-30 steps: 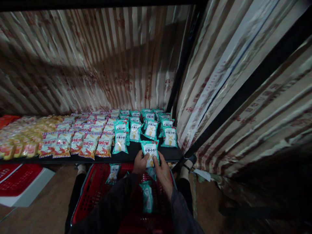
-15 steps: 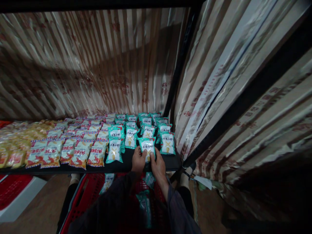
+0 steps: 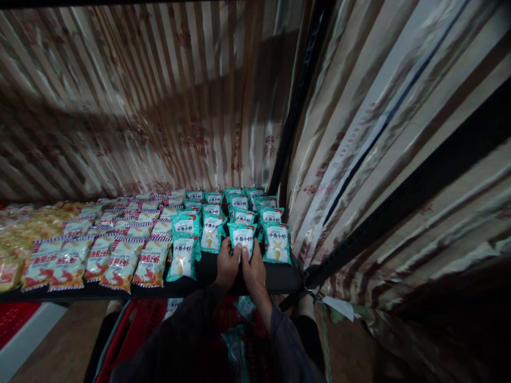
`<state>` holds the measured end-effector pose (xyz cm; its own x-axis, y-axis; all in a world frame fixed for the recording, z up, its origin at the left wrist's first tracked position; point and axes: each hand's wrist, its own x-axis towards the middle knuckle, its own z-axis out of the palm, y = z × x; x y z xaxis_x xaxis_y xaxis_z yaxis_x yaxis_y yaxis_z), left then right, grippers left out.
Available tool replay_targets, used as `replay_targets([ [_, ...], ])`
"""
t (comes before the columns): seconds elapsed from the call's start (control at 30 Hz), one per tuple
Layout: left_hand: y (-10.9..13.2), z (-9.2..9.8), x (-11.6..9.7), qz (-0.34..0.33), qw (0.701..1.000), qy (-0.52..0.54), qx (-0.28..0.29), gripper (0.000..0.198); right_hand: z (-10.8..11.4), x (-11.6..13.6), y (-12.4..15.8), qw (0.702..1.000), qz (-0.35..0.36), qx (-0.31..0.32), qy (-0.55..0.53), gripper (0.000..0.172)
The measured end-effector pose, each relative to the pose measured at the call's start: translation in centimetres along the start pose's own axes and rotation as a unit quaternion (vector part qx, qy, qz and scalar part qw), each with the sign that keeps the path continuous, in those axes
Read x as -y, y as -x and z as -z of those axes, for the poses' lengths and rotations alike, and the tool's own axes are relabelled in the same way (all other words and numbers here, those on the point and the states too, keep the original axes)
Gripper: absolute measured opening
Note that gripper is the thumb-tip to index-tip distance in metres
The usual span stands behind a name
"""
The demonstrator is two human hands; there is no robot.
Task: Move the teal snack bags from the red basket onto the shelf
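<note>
Both hands grip one teal snack packet (image 3: 242, 237) by its lower edge and rest it on the black shelf (image 3: 279, 279), in line with the rows of matching teal packets (image 3: 275, 242). My left hand (image 3: 227, 264) pinches its left corner. My right hand (image 3: 253, 267) pinches the right corner. Dark sleeves cover both forearms. Below my arms sits a red shopping basket (image 3: 128, 332) with more teal packets (image 3: 235, 348) in it.
Red-and-white striped snack bags (image 3: 120, 260) fill the shelf's middle, yellow bags (image 3: 16, 239) the left. A striped shiny curtain (image 3: 159, 106) hangs behind and to the right. A black shelf post (image 3: 295, 101) rises at the back corner. A white-and-red box (image 3: 24, 335) lies on the floor at left.
Both hands carried the teal packet up from above the basket and forward onto the shelf, among the other teal packets. The view moved forward.
</note>
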<state>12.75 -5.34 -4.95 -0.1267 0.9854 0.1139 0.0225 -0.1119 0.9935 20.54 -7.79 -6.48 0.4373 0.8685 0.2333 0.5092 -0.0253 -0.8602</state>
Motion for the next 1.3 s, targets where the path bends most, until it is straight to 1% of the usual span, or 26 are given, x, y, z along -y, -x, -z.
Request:
replay_targets([
  [0.2,-0.5,-0.1,0.2,-0.008,0.998,-0.057,0.001,0.033,-0.9,0.1,-1.1,0.999,0.019,-0.030,-0.003,0.070],
  [0.37,-0.8,-0.3,0.4,-0.012,0.998,-0.066,-0.012,0.036,-1.1,0.1,-2.1,0.999,0.020,-0.028,-0.002,0.069],
  [0.57,-1.6,-0.8,0.8,-0.050,0.996,-0.067,-0.033,0.039,-0.8,0.0,-3.0,1.000,0.002,-0.020,-0.004,0.069],
  [0.63,-1.9,-1.0,1.0,-0.049,0.996,-0.072,-0.033,0.038,-0.9,0.0,-3.2,1.000,-0.003,-0.025,-0.005,0.069],
  [0.77,-2.1,-1.3,1.1,-0.037,0.996,-0.087,0.003,0.037,-1.0,0.1,-3.4,1.000,-0.012,-0.025,0.000,0.072],
  [0.83,-2.0,-1.4,1.0,-0.036,0.995,-0.095,-0.001,0.037,-1.0,0.3,-3.5,1.000,-0.006,-0.027,0.006,0.073],
  [0.9,-2.0,-1.5,0.9,-0.034,0.995,-0.097,-0.017,0.037,-1.0,0.5,-3.6,0.999,0.011,-0.041,0.014,0.071],
  [1.03,-2.0,-1.8,0.7,-0.028,0.996,-0.077,-0.028,0.036,-1.2,0.6,-4.2,0.997,0.034,-0.065,0.025,0.069],
  [1.13,-2.4,-2.0,0.4,-0.031,0.994,-0.096,-0.034,0.035,-1.4,0.4,-4.7,0.996,0.045,-0.071,0.027,0.067],
  [1.23,-2.6,-2.1,0.1,-0.031,0.993,-0.113,-0.025,0.035,-1.7,0.1,-5.1,0.996,0.046,-0.071,0.034,0.069],
  [1.3,-2.6,-2.1,0.2,-0.026,0.995,-0.100,-0.012,0.037,-1.9,-0.2,-5.1,0.996,0.045,-0.071,0.038,0.070],
])
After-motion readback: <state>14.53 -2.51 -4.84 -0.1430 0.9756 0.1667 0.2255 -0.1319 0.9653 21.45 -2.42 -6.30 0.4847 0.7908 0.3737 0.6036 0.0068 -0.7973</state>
